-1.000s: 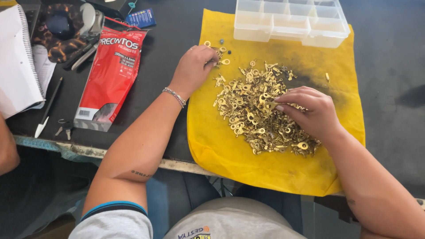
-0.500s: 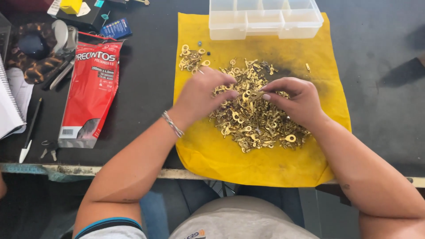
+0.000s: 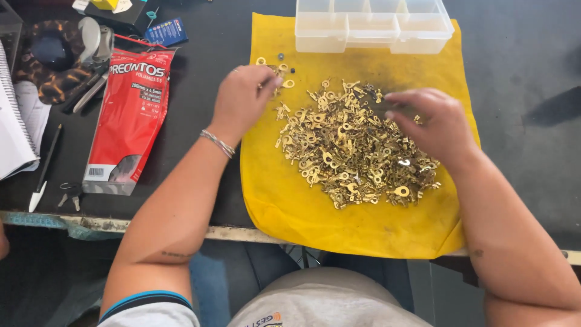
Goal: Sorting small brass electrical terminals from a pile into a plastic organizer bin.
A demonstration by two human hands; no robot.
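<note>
Bare dark worktop (image 3: 520, 66) right of the yellow cloth (image 3: 272, 194): open passage there. Far edge of the cloth blocked by a clear plastic box (image 3: 374, 25). Middle of the cloth heaped with brass terminals (image 3: 351, 148); right hand (image 3: 433, 124) over the heap's far right part, left hand (image 3: 242, 97) at the cloth's left edge near a small cluster of terminals (image 3: 279, 71). Free yellow strips along the near edge and lower left corner. Narrow bare lane between the cloth and a red packet (image 3: 130, 118). Left of that crowded: pen (image 3: 43, 172), notebook (image 3: 15, 130), keys (image 3: 68, 194), clutter (image 3: 66, 54) at the far corner.
</note>
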